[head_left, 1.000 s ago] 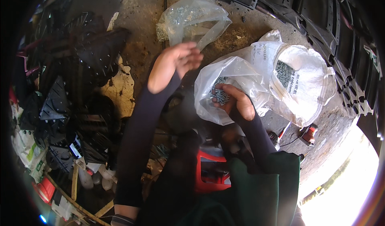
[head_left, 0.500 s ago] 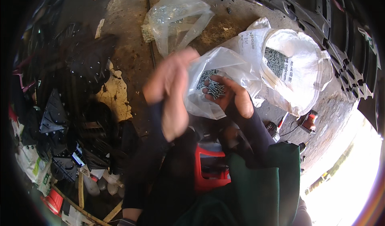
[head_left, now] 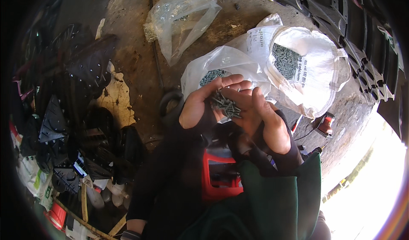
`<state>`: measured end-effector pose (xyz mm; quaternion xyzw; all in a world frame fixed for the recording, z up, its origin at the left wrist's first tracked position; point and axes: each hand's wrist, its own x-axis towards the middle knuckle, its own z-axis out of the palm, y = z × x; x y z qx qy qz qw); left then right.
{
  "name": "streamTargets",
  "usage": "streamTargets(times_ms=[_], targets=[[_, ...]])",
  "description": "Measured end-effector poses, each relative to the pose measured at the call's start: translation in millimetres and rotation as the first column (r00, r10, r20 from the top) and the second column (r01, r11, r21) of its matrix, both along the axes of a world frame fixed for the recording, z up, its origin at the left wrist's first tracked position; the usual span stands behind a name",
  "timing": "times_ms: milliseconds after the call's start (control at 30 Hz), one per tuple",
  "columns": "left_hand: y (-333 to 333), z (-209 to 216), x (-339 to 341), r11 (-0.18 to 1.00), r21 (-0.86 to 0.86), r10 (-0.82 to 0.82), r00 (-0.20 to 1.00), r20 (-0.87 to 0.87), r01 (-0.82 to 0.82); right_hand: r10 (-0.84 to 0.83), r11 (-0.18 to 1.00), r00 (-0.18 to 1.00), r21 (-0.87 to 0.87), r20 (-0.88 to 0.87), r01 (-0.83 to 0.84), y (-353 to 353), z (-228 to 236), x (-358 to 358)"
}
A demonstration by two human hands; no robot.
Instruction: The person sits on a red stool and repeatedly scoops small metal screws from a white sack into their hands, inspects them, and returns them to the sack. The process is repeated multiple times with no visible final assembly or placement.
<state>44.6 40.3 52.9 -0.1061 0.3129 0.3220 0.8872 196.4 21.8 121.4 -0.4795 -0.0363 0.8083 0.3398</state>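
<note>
A heap of small grey screws lies cupped between my two hands. My right hand is palm up with its fingers curled under the heap and its thumb raised. From the other side, my left hand closes around it, its fingers meeting those of the right hand. Just beyond stands a clear plastic bag whose mouth shows more screws. To its right a white woven sack is open, holding many similar screws.
Farther off lies another clear bag with metal pieces. A red stool is below my hands. A red-and-black power tool rests at the right. Black plastic parts are piled left, and dark metal frames line the far right.
My left hand has come in from the left, over to the screws, and now meets my right hand. The right hand with the screws has moved slightly nearer to me.
</note>
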Motion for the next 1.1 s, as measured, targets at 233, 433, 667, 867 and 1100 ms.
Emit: streamTargets(times_ms=[233, 433, 667, 867, 1100], targets=[[-2.3, -0.4, -2.0, 0.994, -0.070, 0.080, 0.997, 0.025, -0.078, 0.022, 0.999, 0.998, 0.029, 0.064, -0.024, 7.0, 18.6, 6.1], [-0.7, -2.5, -7.1, 0.991, -0.025, 0.132, 0.991, -0.004, -0.132, 0.010, 0.994, 0.997, 0.109, 0.075, -0.018, 8.0, 11.8, 10.8], [-2.3, -6.8, -8.5, 0.985, 0.006, 0.168, 0.976, 0.141, -0.171, 0.132, 0.967, 0.989, 0.211, 0.070, -0.144, -0.5, 11.2, 10.4], [-5.4, -5.9, -8.4, 0.983, -0.002, 0.185, 0.975, 0.125, -0.186, 0.101, 0.984, 0.995, 0.143, 0.016, -0.103, -3.1, 19.7, 12.8], [1.9, -0.3, -10.3, 0.968, -0.108, 0.239, 0.966, 0.101, -0.228, -0.016, 0.912, 0.787, 0.331, 0.616, -0.241, -4.1, -6.8, 16.3]])
